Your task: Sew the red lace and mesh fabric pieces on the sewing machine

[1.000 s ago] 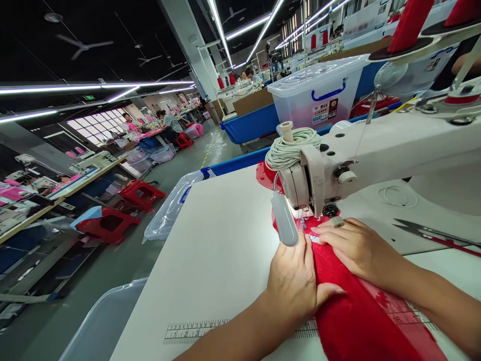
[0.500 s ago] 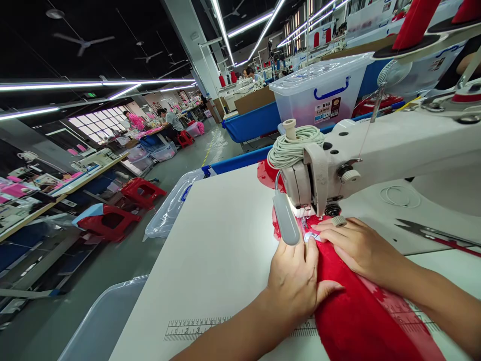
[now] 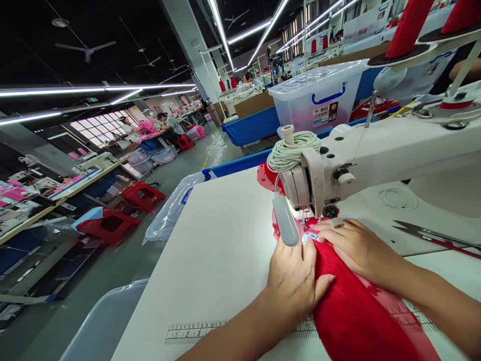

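A long piece of red fabric [image 3: 353, 306] with a sheer, patterned edge runs from the front of the table up to the white sewing machine [image 3: 361, 155]. My left hand [image 3: 291, 278] rests at the fabric's left edge, fingers stretched toward the needle area and thumb spread out over the cloth. Across from it, my right hand [image 3: 356, 245] lies on the fabric with extended fingers, its tips close to the presser foot. Between the fingertips sits a small white printed label [image 3: 311, 235]. A grey lamp [image 3: 286, 220] hides part of the left fingertips.
Black-bladed scissors [image 3: 436, 234] lie right of the machine, below a loose pale cord loop [image 3: 397, 199]. A printed ruler [image 3: 199, 332] marks the white tabletop [image 3: 218, 250]. Clear lidded boxes [image 3: 319, 95] stand behind. Red stools [image 3: 141, 195] and seated people appear at left.
Both hands keep nearly the same places on the red fabric. More of the white label shows between the fingertips. The whole view has shifted slightly.
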